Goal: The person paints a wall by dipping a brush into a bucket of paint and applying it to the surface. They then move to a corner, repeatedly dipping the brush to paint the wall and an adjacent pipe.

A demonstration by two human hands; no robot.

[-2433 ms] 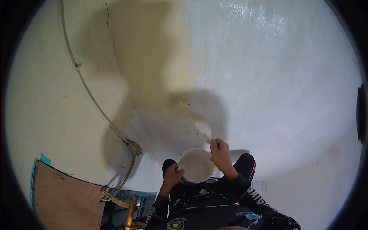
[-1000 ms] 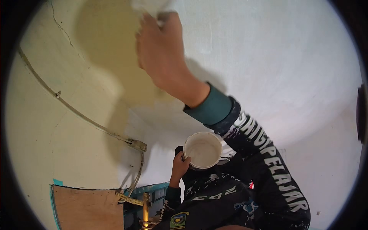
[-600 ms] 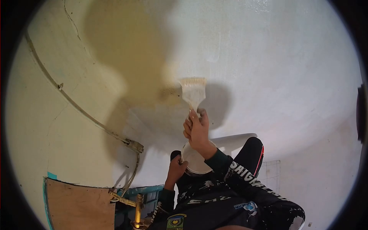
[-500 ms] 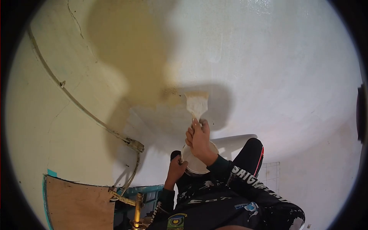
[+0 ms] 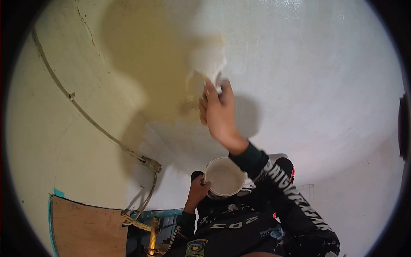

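Observation:
My right hand point(image 5: 219, 113) is closed round the handle of a wide flat paintbrush point(image 5: 208, 55), held up in front of the wall point(image 5: 291, 98). The brush is blurred, its head white and pointing up. White paint covers the right part of the wall, while the left part is yellowish. Low in the middle, my left hand point(image 5: 198, 190) grips the rim of a round bucket point(image 5: 224, 176), which has whitish paint inside and rests near my lap.
A cable point(image 5: 53, 77) runs down the left wall to a small box point(image 5: 151, 164). Below are a brown board point(image 5: 90, 227) with teal edging and a yellowish metal pole point(image 5: 153, 233). A dark object point(image 5: 403, 127) is at the far right edge.
My right hand has moved up with the brush, away from above the bucket, so more of the bucket's inside shows. My left hand has stayed on the rim.

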